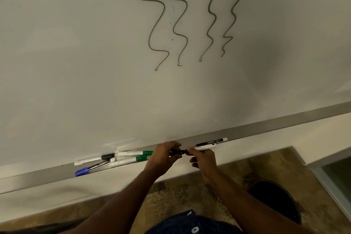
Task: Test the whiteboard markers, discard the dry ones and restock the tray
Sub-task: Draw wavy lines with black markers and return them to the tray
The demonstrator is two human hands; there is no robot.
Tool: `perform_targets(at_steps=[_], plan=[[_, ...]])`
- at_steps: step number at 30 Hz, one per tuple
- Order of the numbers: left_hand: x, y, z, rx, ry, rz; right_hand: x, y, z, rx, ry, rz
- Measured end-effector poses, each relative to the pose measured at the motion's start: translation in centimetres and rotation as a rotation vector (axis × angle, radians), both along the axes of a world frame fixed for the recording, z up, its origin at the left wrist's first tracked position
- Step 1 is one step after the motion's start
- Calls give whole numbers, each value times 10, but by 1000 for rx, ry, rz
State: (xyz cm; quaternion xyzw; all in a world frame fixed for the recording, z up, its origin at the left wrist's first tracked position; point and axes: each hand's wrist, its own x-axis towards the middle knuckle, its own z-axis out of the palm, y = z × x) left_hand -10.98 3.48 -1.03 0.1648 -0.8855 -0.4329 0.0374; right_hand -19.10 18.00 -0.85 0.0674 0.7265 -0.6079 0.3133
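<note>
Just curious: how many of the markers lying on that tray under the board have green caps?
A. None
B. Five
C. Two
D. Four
C: two green-capped markers lie side by side on the tray, just to the left of the person's left hand.
</note>
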Motion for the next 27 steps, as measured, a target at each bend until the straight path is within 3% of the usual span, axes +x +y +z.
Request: perform_targets(at_steps=[5,21,24,27], plan=[[-5,-1,6,-20,55,-12,-6,1,9,-60,-56,-2],[2,12,1,232,9,4,-10,7,8,-181,-287,223],[-1,8,4,215,-5,16,-19,10,9,-168,-269,95],[-2,3,8,206,5,23,-36,15,11,-129,-113,-55]])
